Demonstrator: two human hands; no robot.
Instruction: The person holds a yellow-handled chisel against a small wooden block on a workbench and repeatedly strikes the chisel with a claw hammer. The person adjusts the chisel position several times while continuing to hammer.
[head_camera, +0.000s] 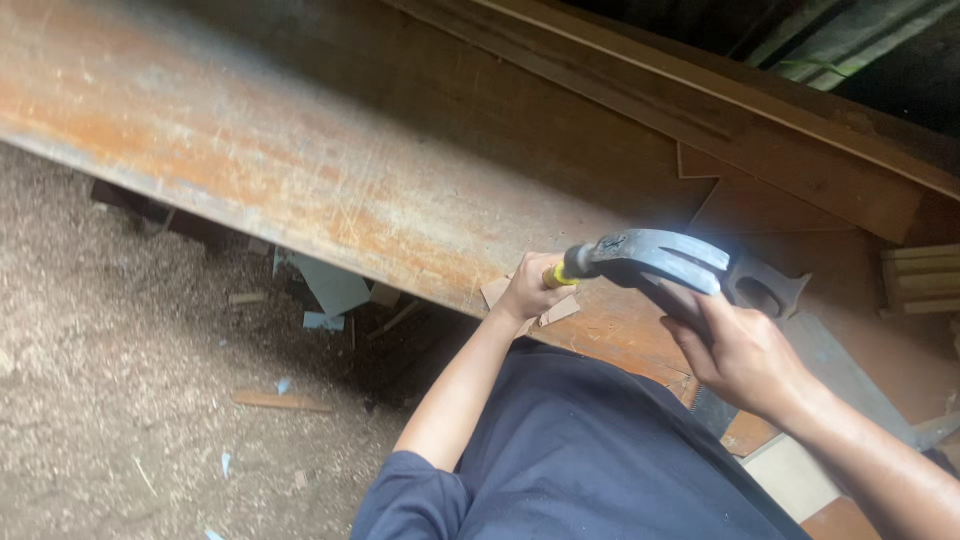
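I see my left hand (527, 290) closed in a fist around the yellow grip of a claw hammer (655, 262), the fingers wrapped fully round the handle just where it meets the dark neck. From those fingers the steel head runs off to the right, blue-grey and shiny, its curved claw pointing toward my other hand. My right hand (745, 355) lies just past the far end of the head, fingers curled down over a dark flat tool (765, 290) with an oval cut-out; the fingertips press on its near part, so I read that hand as gripping it, though the palm side is hidden from me. The hammer head sits just above the right hand's fingertips, touching or nearly so; I cannot tell which

Under both sets of fingers is a long worn wooden workbench (300, 170), orange-brown and scratched, running diagonally away to the left of my left fist. A small pale wood offcut (555, 312) lies on it right beside the left knuckles. Beyond the right fingers, further up, lean some dark boards (760, 130). Below the left wrist, off the bench edge, the ground is covered in sawdust (120, 350) with scraps of wood and pale sheet scattered on it. My dark blue shirt (580, 450) fills the space between the two forearms
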